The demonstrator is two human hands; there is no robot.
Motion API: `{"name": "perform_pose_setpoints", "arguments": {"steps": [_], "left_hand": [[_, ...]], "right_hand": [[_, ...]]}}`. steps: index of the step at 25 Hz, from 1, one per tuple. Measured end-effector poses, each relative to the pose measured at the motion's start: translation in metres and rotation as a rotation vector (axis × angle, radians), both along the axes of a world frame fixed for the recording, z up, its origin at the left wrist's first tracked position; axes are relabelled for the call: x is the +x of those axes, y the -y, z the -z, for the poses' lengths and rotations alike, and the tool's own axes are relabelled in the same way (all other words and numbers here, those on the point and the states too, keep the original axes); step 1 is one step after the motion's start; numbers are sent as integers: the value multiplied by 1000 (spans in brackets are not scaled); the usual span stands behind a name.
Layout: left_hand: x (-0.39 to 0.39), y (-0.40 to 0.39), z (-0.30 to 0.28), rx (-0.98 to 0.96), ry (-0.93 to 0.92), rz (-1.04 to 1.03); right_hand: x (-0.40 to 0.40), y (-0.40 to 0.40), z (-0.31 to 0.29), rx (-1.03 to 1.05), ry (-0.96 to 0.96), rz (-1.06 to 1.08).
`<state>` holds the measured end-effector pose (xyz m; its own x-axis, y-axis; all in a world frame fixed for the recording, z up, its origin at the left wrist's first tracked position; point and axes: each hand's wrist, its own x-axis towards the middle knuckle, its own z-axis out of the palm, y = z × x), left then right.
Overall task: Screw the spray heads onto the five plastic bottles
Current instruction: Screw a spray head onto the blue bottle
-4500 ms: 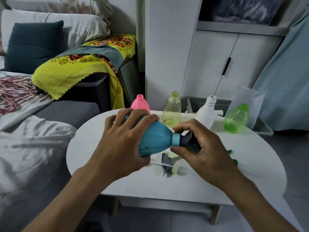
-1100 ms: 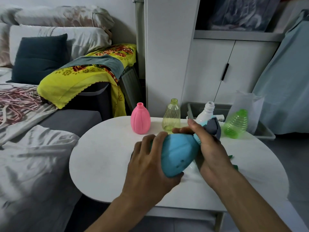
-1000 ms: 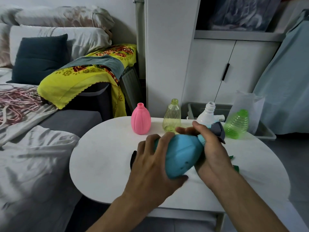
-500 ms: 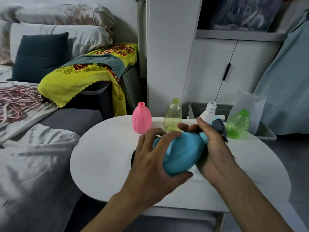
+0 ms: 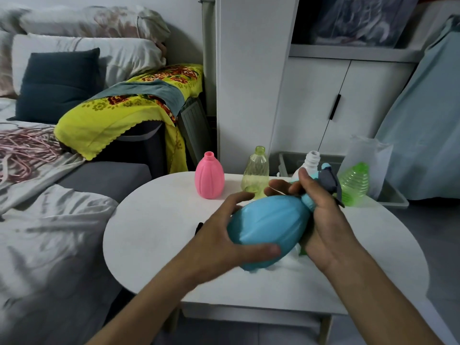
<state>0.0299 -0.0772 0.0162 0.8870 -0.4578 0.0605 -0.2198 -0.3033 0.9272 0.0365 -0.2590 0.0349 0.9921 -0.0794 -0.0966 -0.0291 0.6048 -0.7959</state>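
Observation:
A blue bottle (image 5: 267,226) lies tilted above the white round table (image 5: 159,230), its neck pointing up and to the right. My left hand (image 5: 224,241) wraps its body from below and the left. My right hand (image 5: 321,217) grips the neck, where a dark grey spray head (image 5: 328,180) sits. Behind stand a pink bottle (image 5: 209,179), a clear yellow bottle (image 5: 256,174), a white bottle (image 5: 311,163) and a green bottle (image 5: 354,183), all without heads. Other spray heads on the table are mostly hidden under my hands.
A bed with grey sheets (image 5: 44,220) lies to the left of the table. A white cabinet (image 5: 323,100) and a grey bin (image 5: 388,195) stand behind it. A clear plastic bag (image 5: 366,155) rises behind the green bottle.
The blue bottle has swung from lying sideways to neck-up and away from me. My left hand has shifted round its body while my right hand stays at the neck and head.

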Motion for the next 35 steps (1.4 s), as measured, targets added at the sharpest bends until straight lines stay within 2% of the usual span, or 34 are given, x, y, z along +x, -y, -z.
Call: {"name": "perform_pose_setpoints", "arguments": {"steps": [1, 2, 5, 6, 9, 10, 11, 14, 16, 19, 23, 24, 29, 32, 35], "left_hand": [[3, -5, -1, -55, -92, 35], [2, -6, -1, -33, -52, 23], [-11, 9, 12, 166, 344, -172], [-12, 12, 15, 173, 355, -170], [1, 3, 8, 65, 4, 24], [4, 0, 7, 52, -29, 52], [5, -1, 8, 67, 3, 27], [-10, 13, 18, 180, 284, -133], [-14, 20, 28, 184, 363, -179], [-7, 15, 29, 220, 292, -155], [-4, 21, 39, 344, 478, -119], [-3, 23, 40, 341, 472, -125], [0, 18, 41, 277, 387, -139], [-11, 25, 41, 280, 456, -186], [-13, 25, 44, 251, 433, -216]], "right_hand": [[-1, 1, -2, -9, 14, -28], [-2, 0, -3, -27, 20, -37], [-2, 0, -3, -32, -11, 19], [-3, 1, -2, -40, -12, 33], [-5, 2, -1, -138, 25, -17], [-6, 0, -1, -168, 42, -31], [-7, -2, 0, -196, 48, -20], [-4, -7, 1, -230, 11, 91], [-3, -7, 2, -233, -8, 138], [-1, -10, 5, -286, -39, 166], [0, -18, 15, -370, -105, 369], [-1, -19, 15, -372, -88, 378], [-2, -19, 9, -332, -82, 224], [-4, -23, 10, -413, -69, 255], [-5, -27, 11, -464, -55, 282]]}}
